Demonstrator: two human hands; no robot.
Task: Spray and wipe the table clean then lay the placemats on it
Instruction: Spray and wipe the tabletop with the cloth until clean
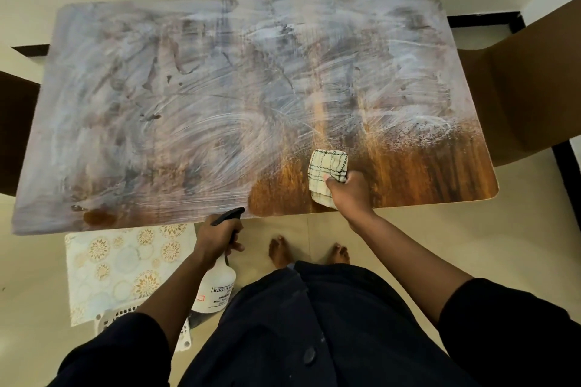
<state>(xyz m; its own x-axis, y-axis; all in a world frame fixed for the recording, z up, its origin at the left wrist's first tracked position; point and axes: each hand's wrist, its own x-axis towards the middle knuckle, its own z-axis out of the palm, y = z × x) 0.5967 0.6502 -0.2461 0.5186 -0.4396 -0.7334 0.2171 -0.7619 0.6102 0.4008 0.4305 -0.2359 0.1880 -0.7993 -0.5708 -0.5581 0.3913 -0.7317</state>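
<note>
My left hand (217,237) curls round the neck of a white plastic spray bottle (215,287), held below the near edge of the table (188,88). Its label reads "KISSAN" in capitals; the lines beneath are too small and partly cut off by my dark clothing to make out. The black trigger nozzle (228,216) points toward the tabletop. My right hand (349,193) grips a folded cream cloth (327,171) with a dark checked grid, pressed onto the wood-grain surface near the front edge. White streaky smears cover most of the rounded-corner top, while the near right area shows bare orange-brown grain. The placemats (125,267), pale with gold and blue floral circles, lie on the floor under the near left table edge, partly hidden by my left arm. My bare feet (281,253) stand on beige tiles.
</note>
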